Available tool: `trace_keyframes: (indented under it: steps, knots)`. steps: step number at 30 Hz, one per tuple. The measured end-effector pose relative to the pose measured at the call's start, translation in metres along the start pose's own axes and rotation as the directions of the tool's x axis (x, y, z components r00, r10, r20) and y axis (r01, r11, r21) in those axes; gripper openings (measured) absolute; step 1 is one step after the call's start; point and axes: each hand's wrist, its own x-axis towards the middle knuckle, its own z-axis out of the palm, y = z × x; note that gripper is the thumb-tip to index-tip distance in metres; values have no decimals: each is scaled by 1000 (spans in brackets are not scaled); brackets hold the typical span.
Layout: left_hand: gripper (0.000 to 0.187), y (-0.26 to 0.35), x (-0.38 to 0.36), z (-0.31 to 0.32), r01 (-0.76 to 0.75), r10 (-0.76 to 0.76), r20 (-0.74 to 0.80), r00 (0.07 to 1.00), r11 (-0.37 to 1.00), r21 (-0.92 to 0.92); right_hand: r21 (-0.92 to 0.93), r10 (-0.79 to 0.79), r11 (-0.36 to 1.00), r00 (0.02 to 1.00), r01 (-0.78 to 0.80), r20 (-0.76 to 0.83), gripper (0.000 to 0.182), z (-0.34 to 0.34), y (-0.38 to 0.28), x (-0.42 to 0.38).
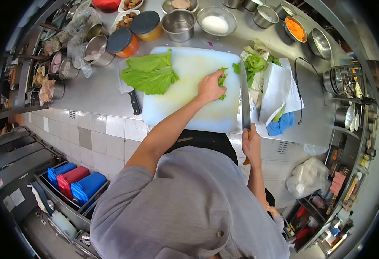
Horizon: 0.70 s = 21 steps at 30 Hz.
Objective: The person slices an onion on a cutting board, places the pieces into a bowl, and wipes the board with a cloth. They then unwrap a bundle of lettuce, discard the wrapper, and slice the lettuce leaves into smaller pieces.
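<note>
Apparently lettuce scrap (222,80) under left hand (210,87), knife (244,97) alongside.

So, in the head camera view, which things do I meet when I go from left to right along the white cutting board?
Flat pile of green lettuce leaves → left hand gripping a small green leaf piece → long steel knife held by the right hand → loose heap of green and white leaf trimmings.
</note>
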Motion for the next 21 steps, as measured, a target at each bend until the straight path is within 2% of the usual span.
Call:
trace_keyframes:
  steps: [3,6,8,10,12,15,16,18,19,20,21]
  knots:
    - [43,-18,9,-14,8,-26,-84,996,979,-204,-16,10,1000,1000,-10,-3,14,2,5,-3]
    - [42,-34,42,-58,-164,85,-279,957,949,-271,-41,4,999,1000,-4,12,14,0,2,-8]
    - [43,-24,69,-111,-247,124,-439,890,940,-235,-52,-5,999,1000,5,-2,13,3,3,-12]
    - [39,-22,108,-155,-416,228,-650,725,897,-149,-73,-14,997,1000,13,-7,13,6,6,-13]
    - [34,-10,134,-186,-428,207,-762,613,898,-100,-103,-22,994,1000,21,-1,13,10,7,-14]
    - [34,-38,181,-195,-423,382,-750,540,894,151,-92,-12,996,1000,14,22,13,11,7,-15]
    - [37,-49,184,-192,-295,357,-637,684,933,206,-93,-4,996,1000,6,22,13,11,7,-16]
    - [38,-50,182,-197,-124,239,-281,930,920,372,-93,-3,996,1000,5,26,13,8,4,-18]
    - [38,-52,179,-198,-65,121,-90,989,880,470,-91,3,996,999,0,32,13,7,3,-19]
    - [38,-55,176,-200,-136,214,-125,969,881,453,-80,18,997,1000,-16,19,14,8,6,-21]
    - [39,-57,176,-205,-169,241,-167,956,919,355,-79,32,996,999,-30,22,14,7,6,-22]
